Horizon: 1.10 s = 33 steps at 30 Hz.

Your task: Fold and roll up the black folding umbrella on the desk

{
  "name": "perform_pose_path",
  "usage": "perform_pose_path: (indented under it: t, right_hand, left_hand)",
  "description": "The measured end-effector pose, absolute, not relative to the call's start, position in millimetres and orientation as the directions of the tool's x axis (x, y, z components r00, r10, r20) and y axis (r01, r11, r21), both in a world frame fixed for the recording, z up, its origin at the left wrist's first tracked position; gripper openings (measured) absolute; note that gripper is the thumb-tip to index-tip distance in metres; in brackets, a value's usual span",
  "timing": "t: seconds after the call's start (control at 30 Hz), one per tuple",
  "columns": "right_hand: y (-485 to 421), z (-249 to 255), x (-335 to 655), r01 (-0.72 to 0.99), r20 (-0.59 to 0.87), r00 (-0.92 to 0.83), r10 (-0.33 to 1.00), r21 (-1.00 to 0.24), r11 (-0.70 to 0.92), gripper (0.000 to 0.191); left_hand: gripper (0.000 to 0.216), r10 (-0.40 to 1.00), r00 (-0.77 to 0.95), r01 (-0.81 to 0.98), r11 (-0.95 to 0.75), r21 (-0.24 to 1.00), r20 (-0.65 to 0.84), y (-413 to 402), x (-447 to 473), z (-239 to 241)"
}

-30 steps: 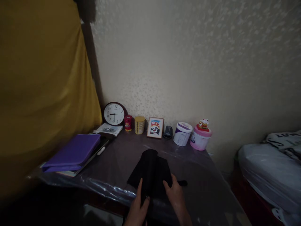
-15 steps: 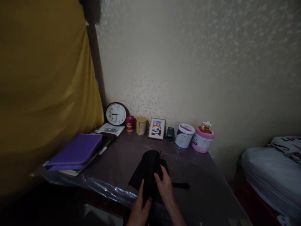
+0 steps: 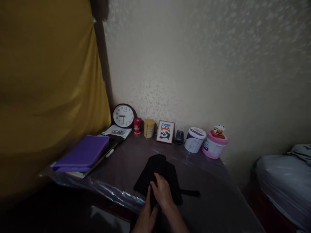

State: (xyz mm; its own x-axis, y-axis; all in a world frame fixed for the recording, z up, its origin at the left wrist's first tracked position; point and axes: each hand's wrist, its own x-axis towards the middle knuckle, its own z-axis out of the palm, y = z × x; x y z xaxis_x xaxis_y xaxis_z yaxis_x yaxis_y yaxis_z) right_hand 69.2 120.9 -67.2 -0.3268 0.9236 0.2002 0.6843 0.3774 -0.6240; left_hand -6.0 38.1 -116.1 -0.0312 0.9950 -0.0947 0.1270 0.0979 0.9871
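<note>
A loosely folded black umbrella (image 3: 173, 181) lies at the table's front, its dark cloth spread in wide folds. A thin strap (image 3: 190, 193) sticks out from it to the right. My left hand (image 3: 147, 215) is closed round its near end, index finger pointing up along the cloth and thumb on the other side. Over the middle of the cloth rests my right hand (image 3: 161, 192), fingers stretched out and touching the folds, close to the left fingertip. The umbrella's near end is hidden by my hands and the dark.
A purple folder (image 3: 84, 152) and a white marker (image 3: 109, 153) lie left on the plastic-covered table (image 3: 213, 184). Along the wall stand a clock (image 3: 123, 115), red tin (image 3: 137, 126), yellow tin (image 3: 149, 128), panda picture (image 3: 165, 132), white tub (image 3: 194, 140) and pink tub (image 3: 213, 147).
My right hand has moved left across the cloth, toward my left fingertip. The right-hand folds now lie spread more openly. The view has shifted slightly.
</note>
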Motion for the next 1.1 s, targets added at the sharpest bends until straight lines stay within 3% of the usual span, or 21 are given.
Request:
perform_pose_path:
  t: [0.27,0.47,0.57,0.7,0.93,1.1]
  right_hand:
    - [100.0,-57.3,64.8,0.668,0.257,-0.482,0.838,-0.511,0.541,0.028]
    - [95.1,-56.2,69.3,0.634,0.287,-0.53,0.798,-0.491,0.597,0.019]
    - [92.9,-54.8,70.4,0.628,0.301,-0.537,0.788,-0.481,0.612,0.014]
    - [90.6,-52.2,75.8,0.567,0.328,-0.574,0.75,-0.502,0.653,0.015]
    - [98.3,-43.5,96.1,0.373,0.396,-0.635,0.664,-0.595,0.712,0.028]
    - [128.9,-52.3,101.7,0.42,0.386,-0.664,0.64,-0.516,0.747,0.027]
  left_hand:
    - [0.084,0.979,-0.048,0.172,0.203,0.964,-0.197,34.1,-8.8,-118.5]
    - [0.097,0.984,-0.173,0.082,0.065,0.995,-0.05,28.0,-7.3,-115.9]
    - [0.1,0.986,-0.159,-0.003,0.058,0.998,-0.058,30.5,-7.7,-112.5]
    - [0.096,0.997,-0.056,-0.061,0.042,0.997,-0.046,35.8,-11.2,-116.6]
    - [0.08,1.0,-0.013,0.099,-0.02,0.995,0.022,38.1,-12.8,-124.1]
    - [0.077,0.996,-0.074,0.135,-0.028,0.99,0.039,39.9,-6.1,-128.2]
